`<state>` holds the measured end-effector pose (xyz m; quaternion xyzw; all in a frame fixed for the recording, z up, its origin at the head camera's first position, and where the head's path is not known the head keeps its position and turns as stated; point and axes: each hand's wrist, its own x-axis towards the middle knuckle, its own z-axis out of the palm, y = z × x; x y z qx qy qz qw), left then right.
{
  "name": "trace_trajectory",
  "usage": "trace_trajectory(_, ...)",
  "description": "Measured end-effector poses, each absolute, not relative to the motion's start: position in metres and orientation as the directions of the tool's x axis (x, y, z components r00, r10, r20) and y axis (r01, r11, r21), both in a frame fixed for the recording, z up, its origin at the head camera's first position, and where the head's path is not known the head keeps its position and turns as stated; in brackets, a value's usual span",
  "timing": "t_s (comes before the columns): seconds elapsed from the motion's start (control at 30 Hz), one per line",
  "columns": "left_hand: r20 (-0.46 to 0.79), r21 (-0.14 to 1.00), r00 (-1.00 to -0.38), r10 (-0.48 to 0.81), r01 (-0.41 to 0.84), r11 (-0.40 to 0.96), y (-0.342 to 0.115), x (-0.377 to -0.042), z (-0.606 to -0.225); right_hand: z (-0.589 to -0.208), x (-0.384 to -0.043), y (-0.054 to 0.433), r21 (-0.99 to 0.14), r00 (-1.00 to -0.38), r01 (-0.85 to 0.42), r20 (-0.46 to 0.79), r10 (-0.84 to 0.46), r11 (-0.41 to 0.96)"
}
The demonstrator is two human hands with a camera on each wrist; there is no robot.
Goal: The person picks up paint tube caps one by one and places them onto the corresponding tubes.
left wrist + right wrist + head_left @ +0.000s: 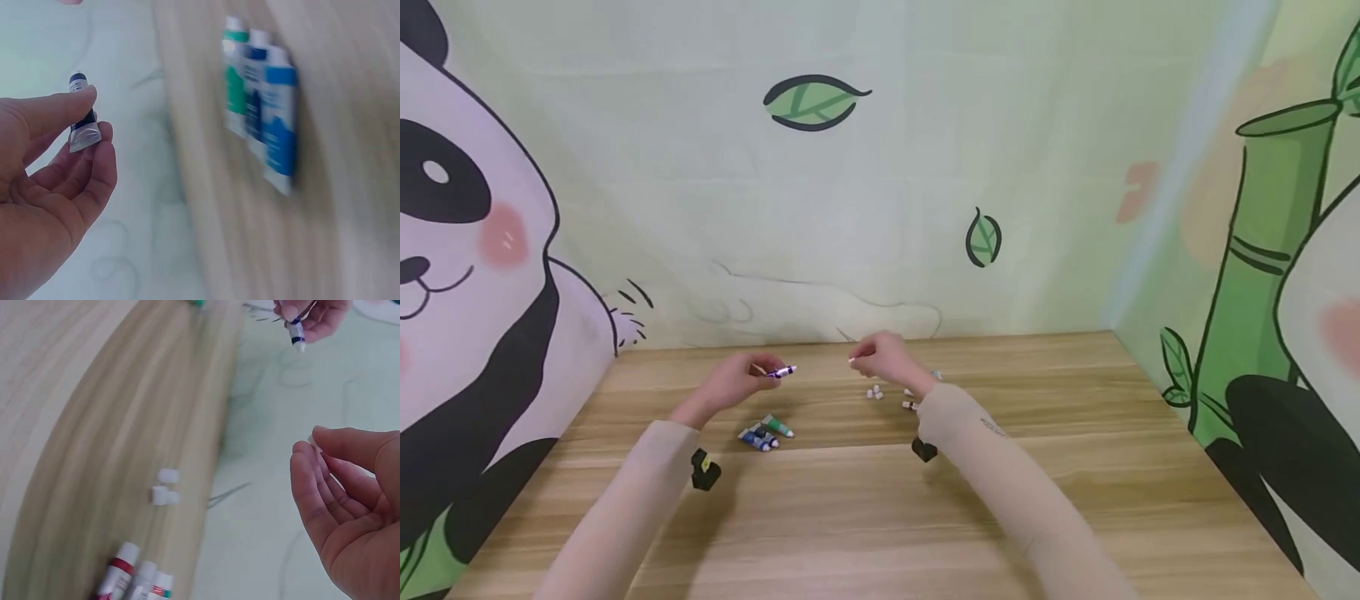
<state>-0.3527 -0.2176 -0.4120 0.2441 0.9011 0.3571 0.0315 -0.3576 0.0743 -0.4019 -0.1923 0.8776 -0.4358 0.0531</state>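
Note:
My left hand (739, 382) pinches a small paint tube (77, 84) with a dark blue band between thumb and fingers. In the right wrist view that tube (297, 336) points its narrow white tip downward. Farther right, my right hand (889, 357) holds a tiny white cap (312, 443) between thumb and fingertips, apart from the tube. Below the left hand lie a green paint tube (235, 81), a dark blue one (255, 94) and a blue one (280, 119), side by side. Several loose white caps (161, 494) sit on the table near the right hand.
More paint tubes (119, 572), one with a red band, lie on the wooden table (820, 517) partly behind the right forearm. A printed cloth backdrop (895, 183) rises at the table's far edge. Black devices (704, 470) are on the wrists.

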Motion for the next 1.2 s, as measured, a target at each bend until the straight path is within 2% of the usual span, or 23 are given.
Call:
trace_trajectory(0.23,0.149,0.649,-0.877,0.457,0.435,0.624,-0.204,-0.34,-0.378,-0.369,-0.337,0.093,-0.802,-0.91,-0.356,0.179,-0.375,0.48)
trace_trajectory(0.57,0.207,0.614,-0.858,0.47,0.488,0.621,-0.183,-0.3,-0.326,-0.322,-0.298,0.128,-0.824,-0.906,-0.389,0.262,-0.333,0.411)
trace_trajectory(0.87,0.281,0.632,-0.849,0.447,0.514,0.58,-0.169,-0.256,-0.291,-0.302,-0.256,0.152,-0.821,-0.888,-0.436,0.326,-0.325,0.368)
trace_trajectory(1.2,0.363,0.661,-0.823,0.438,0.558,0.501,-0.148,-0.222,-0.287,-0.3,-0.221,0.166,-0.856,-0.889,-0.424,0.332,-0.316,0.294)
